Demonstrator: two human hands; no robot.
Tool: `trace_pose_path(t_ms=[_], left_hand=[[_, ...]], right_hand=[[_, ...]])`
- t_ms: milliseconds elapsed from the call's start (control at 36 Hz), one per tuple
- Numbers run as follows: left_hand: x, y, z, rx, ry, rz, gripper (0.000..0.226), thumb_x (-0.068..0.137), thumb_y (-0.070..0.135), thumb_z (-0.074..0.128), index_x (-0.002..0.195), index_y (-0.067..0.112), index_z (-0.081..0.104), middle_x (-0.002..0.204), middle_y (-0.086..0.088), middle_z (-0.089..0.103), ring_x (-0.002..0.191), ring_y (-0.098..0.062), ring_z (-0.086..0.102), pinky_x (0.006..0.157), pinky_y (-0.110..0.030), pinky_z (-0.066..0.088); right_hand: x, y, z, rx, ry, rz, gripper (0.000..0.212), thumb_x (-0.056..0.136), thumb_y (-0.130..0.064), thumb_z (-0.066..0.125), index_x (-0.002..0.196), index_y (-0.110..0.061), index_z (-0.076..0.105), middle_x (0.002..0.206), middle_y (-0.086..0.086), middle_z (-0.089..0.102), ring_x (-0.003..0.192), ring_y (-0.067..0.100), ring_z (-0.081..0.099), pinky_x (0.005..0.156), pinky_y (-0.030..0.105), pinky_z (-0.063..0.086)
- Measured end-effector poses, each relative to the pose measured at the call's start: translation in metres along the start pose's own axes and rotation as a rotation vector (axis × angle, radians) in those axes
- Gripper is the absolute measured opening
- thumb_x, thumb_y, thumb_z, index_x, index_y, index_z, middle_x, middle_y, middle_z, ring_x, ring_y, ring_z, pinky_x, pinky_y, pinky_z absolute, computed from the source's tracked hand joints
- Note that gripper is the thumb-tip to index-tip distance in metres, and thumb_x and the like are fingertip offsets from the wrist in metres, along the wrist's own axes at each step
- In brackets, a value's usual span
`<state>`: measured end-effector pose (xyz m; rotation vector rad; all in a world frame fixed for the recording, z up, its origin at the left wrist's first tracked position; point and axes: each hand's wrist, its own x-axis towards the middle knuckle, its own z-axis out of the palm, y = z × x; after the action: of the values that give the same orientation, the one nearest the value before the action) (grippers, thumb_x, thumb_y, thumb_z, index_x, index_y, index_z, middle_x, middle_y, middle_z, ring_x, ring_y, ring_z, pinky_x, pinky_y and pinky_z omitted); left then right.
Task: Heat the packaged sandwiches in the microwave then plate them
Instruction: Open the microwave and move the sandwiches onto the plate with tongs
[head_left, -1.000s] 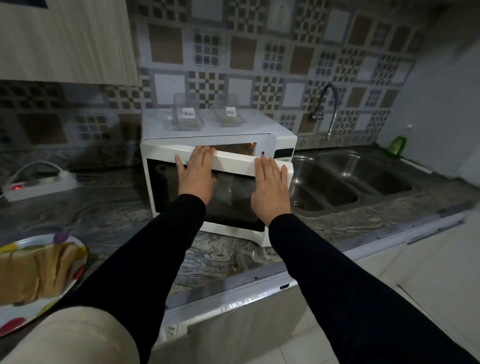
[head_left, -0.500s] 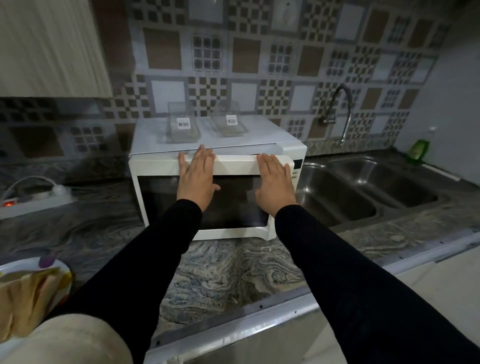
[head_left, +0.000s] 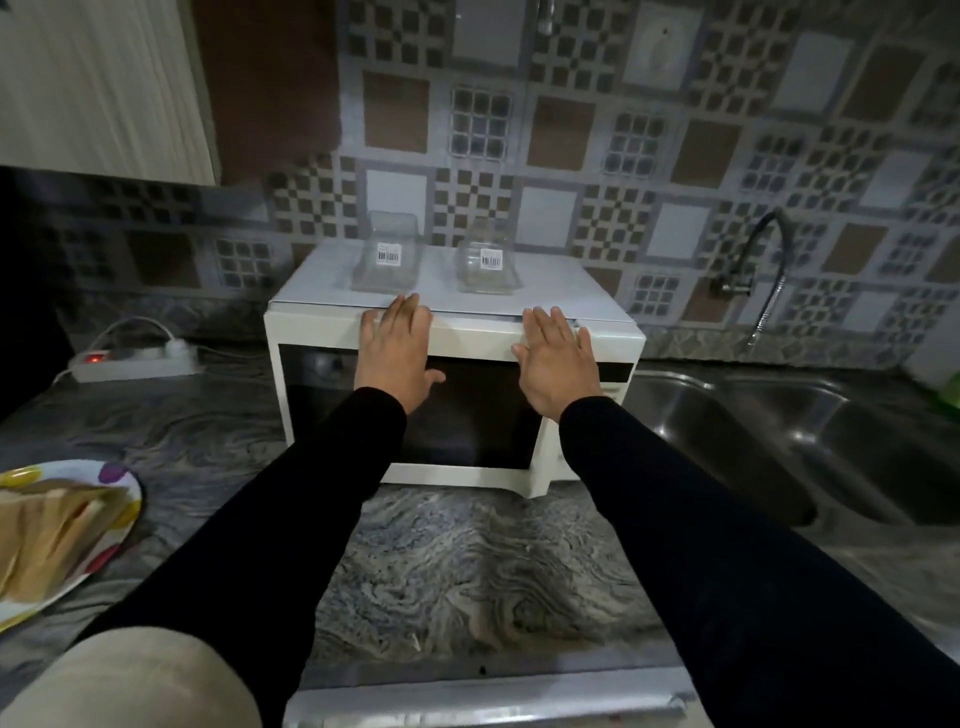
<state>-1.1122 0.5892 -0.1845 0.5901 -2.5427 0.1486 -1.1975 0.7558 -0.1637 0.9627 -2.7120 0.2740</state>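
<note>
At the counter's (head_left: 467, 561) left edge, a spotted plate (head_left: 111, 512) carries sandwiches (head_left: 49, 540), cut off by the frame. Behind it, toward the back left of the counter, a power strip (head_left: 132, 358) lies with a red light lit. At mid-counter stands the white microwave (head_left: 322, 332), its door closed flush with the front. On its top, near the back, two clear empty packages (head_left: 387, 254) sit side by side, apart from each other, each bearing a barcode label. Your left hand (head_left: 395, 353) lies flat on the upper part of the door, fingers straight and together, tips reaching the top edge just in front of the left package. Your right hand (head_left: 558, 361) lies flat likewise toward the door's right end, fingers straight and slightly spread; neither hand grasps anything. Both sleeves are black. To the right of the microwave, a steel double sink (head_left: 779, 447) is set into the counter, with a curved tap (head_left: 763, 260) rising at the tiled wall behind it. A green object (head_left: 948, 395) shows at the far right edge.
</note>
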Motion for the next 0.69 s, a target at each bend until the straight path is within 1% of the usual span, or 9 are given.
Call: trace_pose_path(t_ms=[83,139,222,278,389,500,583,639,694], left_hand=[[0.002,0.001,-0.001,0.021,0.004,-0.011,0.076,0.075,0.044,0.074,0.134,0.015,0.035,0.148,-0.008,0.037,0.141,-0.024,0.031,0.117,-0.044,0.019],[0.002,0.002,-0.002,0.038,0.001,-0.025,0.083,0.072,0.044,0.076,0.137,0.014,0.033,0.148,-0.007,0.038,0.140,-0.023,0.032,0.116,-0.043,0.020],[0.003,0.003,-0.004,0.089,-0.065,-0.038,0.098,0.072,0.043,0.077,0.147,0.013,0.021,0.155,-0.006,0.027,0.144,-0.021,0.025,0.118,-0.042,0.018],[0.004,0.003,-0.005,0.133,-0.103,-0.042,0.101,0.073,0.042,0.076,0.150,0.013,0.016,0.157,-0.006,0.022,0.146,-0.020,0.022,0.118,-0.041,0.017],[0.007,0.005,-0.007,0.190,-0.105,-0.064,0.098,0.074,0.043,0.075,0.150,0.015,0.019,0.156,-0.004,0.024,0.144,-0.018,0.024,0.112,-0.037,0.023],[0.009,0.010,-0.008,0.198,-0.083,-0.091,0.096,0.072,0.041,0.076,0.148,0.015,0.023,0.152,-0.002,0.032,0.141,-0.018,0.030,0.108,-0.036,0.026],[0.009,0.010,-0.005,0.159,-0.047,-0.085,0.090,0.070,0.034,0.078,0.144,0.014,0.031,0.146,-0.003,0.039,0.137,-0.019,0.034,0.108,-0.036,0.025],[0.010,0.008,-0.005,0.155,-0.030,-0.073,0.088,0.069,0.032,0.079,0.141,0.013,0.034,0.142,-0.005,0.042,0.137,-0.021,0.034,0.112,-0.039,0.023],[0.012,0.008,-0.004,0.154,-0.047,-0.074,0.087,0.068,0.031,0.080,0.140,0.012,0.035,0.140,-0.006,0.042,0.136,-0.023,0.035,0.116,-0.042,0.019]], right_hand=[[0.006,0.003,-0.001,-0.009,-0.019,-0.026,0.054,0.105,-0.032,0.021,0.154,-0.013,0.008,0.162,0.003,0.010,0.150,0.020,0.002,0.120,0.043,0.000],[0.011,0.004,-0.002,-0.010,-0.038,-0.041,0.055,0.105,-0.033,0.021,0.154,-0.013,0.009,0.162,0.003,0.011,0.150,0.021,0.004,0.120,0.044,0.001],[0.017,0.006,-0.003,-0.016,-0.064,-0.074,0.056,0.105,-0.036,0.021,0.154,-0.012,0.010,0.161,0.005,0.013,0.149,0.022,0.008,0.120,0.046,0.003],[0.020,0.008,-0.004,-0.011,-0.082,-0.092,0.056,0.105,-0.037,0.021,0.154,-0.011,0.011,0.161,0.006,0.013,0.149,0.023,0.008,0.120,0.046,0.005],[0.025,0.009,-0.005,-0.003,-0.095,-0.107,0.055,0.105,-0.037,0.019,0.153,-0.011,0.013,0.161,0.006,0.013,0.149,0.023,0.009,0.120,0.047,0.006],[0.026,0.011,-0.001,0.005,-0.021,-0.126,0.052,0.105,-0.036,0.022,0.151,-0.012,0.022,0.157,0.006,0.024,0.146,0.024,0.019,0.118,0.046,0.011],[0.029,0.014,0.003,-0.011,0.030,-0.136,0.051,0.104,-0.037,0.025,0.150,-0.014,0.028,0.152,0.006,0.033,0.141,0.024,0.028,0.117,0.045,0.014],[0.031,0.015,0.003,-0.025,0.074,-0.139,0.050,0.104,-0.037,0.026,0.148,-0.015,0.032,0.147,0.006,0.039,0.136,0.025,0.034,0.115,0.044,0.016],[0.033,0.016,0.005,-0.025,0.105,-0.144,0.048,0.104,-0.037,0.028,0.146,-0.015,0.036,0.141,0.007,0.044,0.133,0.026,0.037,0.114,0.043,0.018]])
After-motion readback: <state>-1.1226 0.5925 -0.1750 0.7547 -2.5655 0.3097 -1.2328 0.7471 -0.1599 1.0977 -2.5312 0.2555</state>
